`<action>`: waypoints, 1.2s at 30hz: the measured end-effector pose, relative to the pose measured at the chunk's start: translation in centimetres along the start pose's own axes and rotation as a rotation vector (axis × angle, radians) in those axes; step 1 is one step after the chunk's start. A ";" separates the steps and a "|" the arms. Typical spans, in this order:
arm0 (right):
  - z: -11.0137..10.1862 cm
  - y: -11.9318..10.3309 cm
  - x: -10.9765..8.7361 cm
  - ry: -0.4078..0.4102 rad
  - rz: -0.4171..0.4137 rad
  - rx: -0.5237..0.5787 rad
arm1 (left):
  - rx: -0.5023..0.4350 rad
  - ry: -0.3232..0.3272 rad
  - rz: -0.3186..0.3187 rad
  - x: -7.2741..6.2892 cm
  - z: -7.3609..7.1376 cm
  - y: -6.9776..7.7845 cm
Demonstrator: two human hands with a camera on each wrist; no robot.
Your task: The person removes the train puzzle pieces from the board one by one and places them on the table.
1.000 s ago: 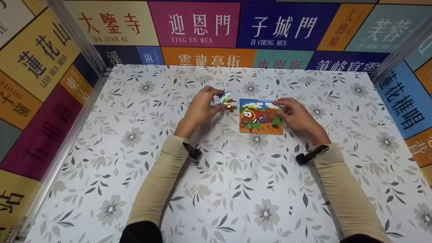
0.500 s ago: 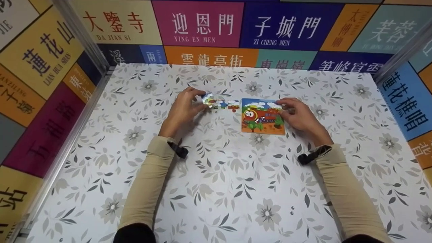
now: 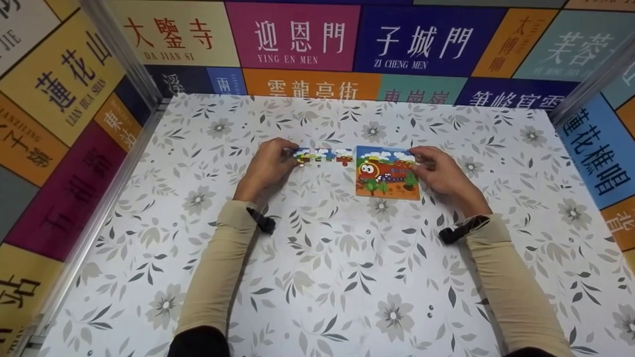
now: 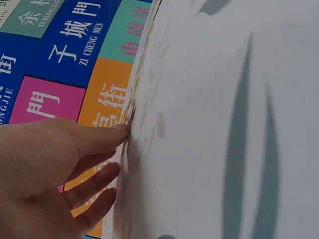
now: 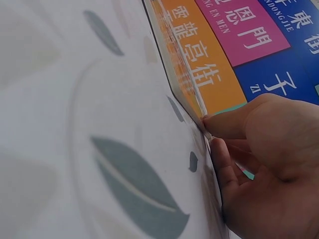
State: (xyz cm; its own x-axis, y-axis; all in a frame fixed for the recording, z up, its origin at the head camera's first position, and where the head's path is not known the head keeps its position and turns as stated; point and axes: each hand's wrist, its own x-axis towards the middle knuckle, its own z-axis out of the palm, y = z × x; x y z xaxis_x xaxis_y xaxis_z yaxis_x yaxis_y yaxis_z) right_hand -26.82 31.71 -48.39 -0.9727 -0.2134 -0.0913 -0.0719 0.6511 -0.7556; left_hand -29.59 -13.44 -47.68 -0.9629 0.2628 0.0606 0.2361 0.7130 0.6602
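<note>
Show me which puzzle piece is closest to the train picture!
The rightmost piece of the row, just left of the train picture; the others lie farther left.

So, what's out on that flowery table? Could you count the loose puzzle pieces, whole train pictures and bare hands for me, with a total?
Loose puzzle pieces: 3
Whole train picture: 1
Bare hands: 2
Total: 6

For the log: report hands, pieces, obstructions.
Left fingers at leftmost puzzle piece. Right fingers pinch train picture. Three pieces lined up beside it. No obstruction visible.
</note>
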 end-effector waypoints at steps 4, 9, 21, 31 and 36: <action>0.0 0.1 -0.2 -0.009 -0.043 0.001 | -0.003 -0.004 -0.013 0.0 0.2 -0.2; -0.1 -0.1 -0.2 -0.020 -0.073 0.004 | -0.017 -0.009 -0.016 0.1 0.3 0.0; -0.1 0.1 -0.2 -0.020 -0.072 -0.001 | -0.026 -0.011 0.011 0.6 0.7 0.0; 0.0 0.1 -0.1 -0.014 -0.075 -0.001 | 0.001 -0.001 0.003 0.7 0.8 0.3; -0.1 0.2 -0.1 -0.022 -0.053 0.003 | -0.011 -0.003 -0.011 0.7 0.8 0.4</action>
State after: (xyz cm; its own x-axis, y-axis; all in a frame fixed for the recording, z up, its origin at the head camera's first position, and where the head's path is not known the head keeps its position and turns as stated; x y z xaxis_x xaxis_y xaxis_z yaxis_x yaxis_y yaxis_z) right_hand -26.76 31.89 -48.46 -0.9624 -0.2635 -0.0655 -0.1224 0.6366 -0.7614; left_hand -30.02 -12.46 -47.99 -0.9649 0.2574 0.0512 0.2246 0.7087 0.6688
